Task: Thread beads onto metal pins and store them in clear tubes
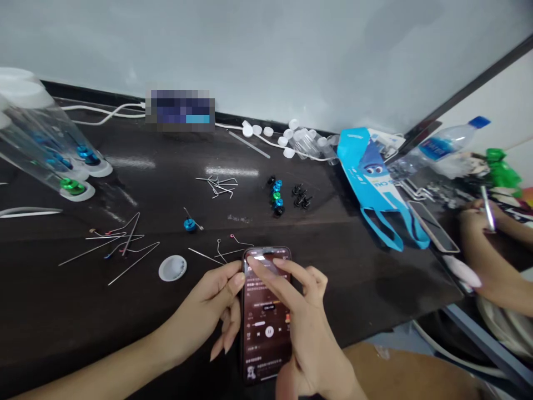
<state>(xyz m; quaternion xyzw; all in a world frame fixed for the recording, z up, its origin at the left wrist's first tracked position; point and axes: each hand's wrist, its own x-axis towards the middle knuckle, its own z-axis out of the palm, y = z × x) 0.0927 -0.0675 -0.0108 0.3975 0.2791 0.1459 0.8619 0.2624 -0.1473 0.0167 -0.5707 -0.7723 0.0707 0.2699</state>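
A smartphone with a lit, reddish music-player screen is upright in view at the table's near edge. My left hand has its thumb and curled fingers closed on the phone's upper left edge. Over the screen's right side lies my right hand, two fingers stretched toward the top of the screen and the thumb by the lower right edge. Just beyond the phone are thin bent wires. A small white round dish sits left of them, near a blue metal piece with a wire.
Clear tubes with white caps stand at left. More bent wires lie nearby. Small blue, green and black parts sit mid-table. White caps and a blue paper bag are behind. Another person's arm is at right.
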